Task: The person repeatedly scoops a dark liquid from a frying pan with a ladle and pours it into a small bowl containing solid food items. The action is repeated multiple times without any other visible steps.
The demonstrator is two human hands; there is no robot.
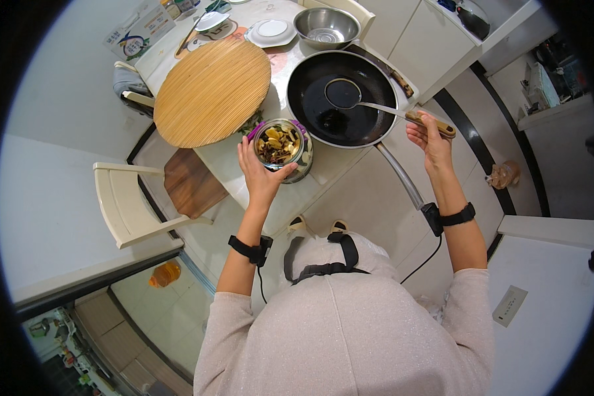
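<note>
My left hand (263, 171) is wrapped around the near left side of a glass jar (304, 166), thumb along its front. The jar stands open at the table's edge, holding dried yellowish slices and dark brown pieces (278, 143). In my right hand (430, 143) is the wooden-looking handle of a metal ladle (381, 107). The ladle's round head lies over the inside of a black frying pan (309, 116), just right of the jar. Dark, glossy contents or surface show in the pan; I cannot tell which. Its steel handle (401, 173) points towards me.
A round bamboo-slat tray (213, 94) covers the table's left side, with green leaves (251, 122) under its edge. Behind stand a steel bowl (326, 27) and white dishes (272, 30). A cream chair (123, 203) is at left; a cat-like orange animal (504, 174) is on the floor.
</note>
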